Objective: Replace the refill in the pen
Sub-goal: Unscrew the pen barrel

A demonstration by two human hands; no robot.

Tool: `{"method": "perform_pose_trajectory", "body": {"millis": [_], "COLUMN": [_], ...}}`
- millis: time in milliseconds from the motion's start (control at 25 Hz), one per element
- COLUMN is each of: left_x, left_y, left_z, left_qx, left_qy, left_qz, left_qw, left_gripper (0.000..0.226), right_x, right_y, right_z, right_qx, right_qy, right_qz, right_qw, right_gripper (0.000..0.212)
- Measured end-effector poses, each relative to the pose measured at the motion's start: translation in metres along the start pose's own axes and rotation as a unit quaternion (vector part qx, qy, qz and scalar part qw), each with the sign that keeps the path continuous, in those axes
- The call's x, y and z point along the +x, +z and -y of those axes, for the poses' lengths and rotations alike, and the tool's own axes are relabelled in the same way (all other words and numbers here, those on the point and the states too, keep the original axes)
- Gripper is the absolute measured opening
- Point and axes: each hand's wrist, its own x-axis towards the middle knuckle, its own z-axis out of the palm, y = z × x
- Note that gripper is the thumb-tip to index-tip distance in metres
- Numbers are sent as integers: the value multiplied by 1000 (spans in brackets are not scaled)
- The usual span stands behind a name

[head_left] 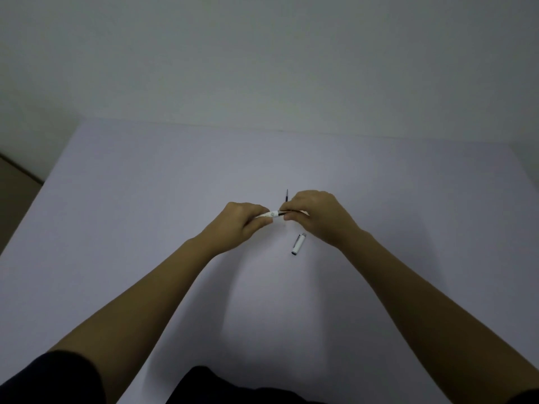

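Above the bench, our left hand grips the pen barrel, right hand pinching its front section (cap aside); unscrewing apparently comes next.

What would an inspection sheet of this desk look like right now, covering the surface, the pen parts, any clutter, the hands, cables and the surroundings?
Surface: pale table, plain and dimly lit.
Job's things: white pen barrel held level between both hands; a dark part shows at its right end, at the right fingers. White pen cap lies on the table, near the right wrist, untouched. A thin dark refill lies beyond the hands, partly hidden.
Clutter: nothing seen.
Hands: left hand closed around the barrel; right hand pinching the other end.
Cables: nothing seen.
Surroundings: bare grey wall behind the table; a strip of floor at far left.
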Motion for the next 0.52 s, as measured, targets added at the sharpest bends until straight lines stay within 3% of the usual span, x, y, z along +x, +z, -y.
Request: {"method": "perform_pose_trajectory", "body": {"millis": [200,360,520], "left_x": [-4,-6,-10], "left_y": [-4,-4,-6], "left_z": [-5,-11,-16], "left_qx": [45,36,30], "left_qy": [34,36,30], "left_qz": [4,-4,-14], "left_qw": [998,999,999], "left_gripper": [23,24,24], "right_x": [-2,-6,-8], "right_y": [-4,-10,-11], "right_z": [2,7,11], "right_qx": [55,81,78], "right_qy": [99,51,107], "right_qz": [104,23,69], "right_qw": [988,995,989], "right_gripper": [29,12,26]}}
